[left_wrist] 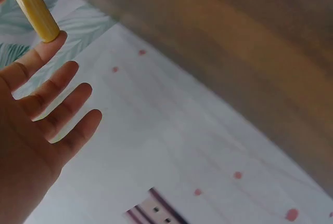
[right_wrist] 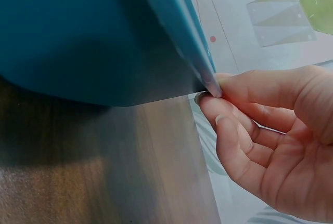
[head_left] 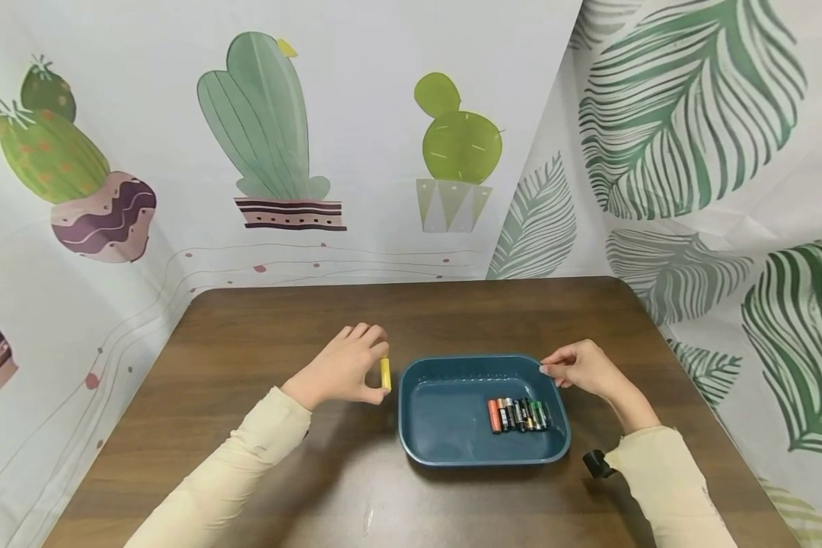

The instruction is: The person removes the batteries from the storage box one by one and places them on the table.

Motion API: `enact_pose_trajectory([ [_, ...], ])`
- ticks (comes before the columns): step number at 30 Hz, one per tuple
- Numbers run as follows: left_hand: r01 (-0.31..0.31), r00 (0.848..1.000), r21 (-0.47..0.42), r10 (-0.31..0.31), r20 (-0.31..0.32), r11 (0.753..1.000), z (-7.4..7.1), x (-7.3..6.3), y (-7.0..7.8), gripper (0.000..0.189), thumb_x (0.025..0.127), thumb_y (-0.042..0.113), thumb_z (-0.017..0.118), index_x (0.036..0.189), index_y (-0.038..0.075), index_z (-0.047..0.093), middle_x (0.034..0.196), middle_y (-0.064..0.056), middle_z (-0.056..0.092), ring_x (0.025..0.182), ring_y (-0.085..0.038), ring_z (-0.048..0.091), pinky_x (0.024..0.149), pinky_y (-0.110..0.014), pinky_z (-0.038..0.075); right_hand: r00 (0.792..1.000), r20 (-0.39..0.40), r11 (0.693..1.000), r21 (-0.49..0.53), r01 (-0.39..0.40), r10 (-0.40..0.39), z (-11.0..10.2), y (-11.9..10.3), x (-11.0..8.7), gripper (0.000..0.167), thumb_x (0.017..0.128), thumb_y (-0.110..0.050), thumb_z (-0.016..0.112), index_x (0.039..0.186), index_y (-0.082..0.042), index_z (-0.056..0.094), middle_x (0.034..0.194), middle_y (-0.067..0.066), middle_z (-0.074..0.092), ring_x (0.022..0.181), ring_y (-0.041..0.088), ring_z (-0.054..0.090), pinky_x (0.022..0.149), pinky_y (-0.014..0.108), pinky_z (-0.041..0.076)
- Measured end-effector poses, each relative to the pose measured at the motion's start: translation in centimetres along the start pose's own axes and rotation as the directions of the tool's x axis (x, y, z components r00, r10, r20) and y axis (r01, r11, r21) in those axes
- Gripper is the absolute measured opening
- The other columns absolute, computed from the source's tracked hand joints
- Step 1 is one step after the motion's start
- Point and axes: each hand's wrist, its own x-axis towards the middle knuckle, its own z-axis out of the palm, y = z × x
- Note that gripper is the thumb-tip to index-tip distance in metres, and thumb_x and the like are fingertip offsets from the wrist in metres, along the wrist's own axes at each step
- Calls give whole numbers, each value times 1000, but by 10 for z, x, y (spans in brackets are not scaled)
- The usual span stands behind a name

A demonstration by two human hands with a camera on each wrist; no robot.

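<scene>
My left hand (head_left: 345,365) pinches a yellow battery (head_left: 386,374) end to end between thumb and index finger, just left of the tray. In the left wrist view the yellow battery (left_wrist: 36,10) shows at the top left, its lower end against a fingertip, while the other fingers stay spread. A dark blue rectangular tray (head_left: 445,449) sits on the table. Several batteries (head_left: 518,415), orange, black and green, lie side by side in a row in its right half. With thumb and fingers my right hand (head_left: 582,369) pinches the rim at the tray's far right corner, seen closely in the right wrist view.
The brown wooden table (head_left: 281,312) reaches back to a wall hanging (head_left: 377,137) printed with cacti and leaves. A black strap piece (head_left: 597,463) shows by the right sleeve, right of the tray.
</scene>
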Motion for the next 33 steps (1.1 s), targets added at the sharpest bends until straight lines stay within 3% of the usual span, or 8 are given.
enact_pose_trajectory([
  [7, -13, 996, -46, 17, 85, 999, 23, -12, -1, 44, 64, 49, 74, 88, 14, 60, 100, -2, 51, 93, -22, 48, 75, -36, 40, 1000, -6, 1000, 1, -4, 4, 1, -1, 0, 17, 85, -5, 69, 94, 9, 71, 72, 9, 69, 65, 32, 65, 61, 42, 55],
  [14, 20, 988, -96, -5, 155, 995, 40, -20, -2, 43, 63, 47, 77, 89, 16, 63, 100, 1, 52, 93, -19, 48, 74, -35, 39, 1000, -5, 1000, 7, 1, -1, 0, 0, 0, 16, 85, -5, 69, 94, 9, 71, 73, 9, 69, 65, 32, 66, 61, 43, 55],
  [22, 26, 982, -116, -4, 188, 993, 51, -23, 0, 43, 62, 46, 79, 86, 16, 62, 94, 2, 50, 89, -17, 46, 73, -39, 41, 1000, -2, 1000, 14, 8, -8, 0, 1, 0, 16, 86, -5, 69, 94, 9, 71, 73, 10, 69, 65, 32, 66, 60, 42, 55],
  [33, 11, 980, -96, 9, 200, 995, 59, -23, 3, 45, 62, 49, 79, 88, 15, 65, 94, 3, 51, 90, -17, 46, 72, -34, 39, 1000, -7, 1000, 7, -5, 5, 1, 2, 1, 17, 86, -6, 69, 94, 9, 71, 73, 9, 68, 65, 32, 65, 61, 42, 55],
])
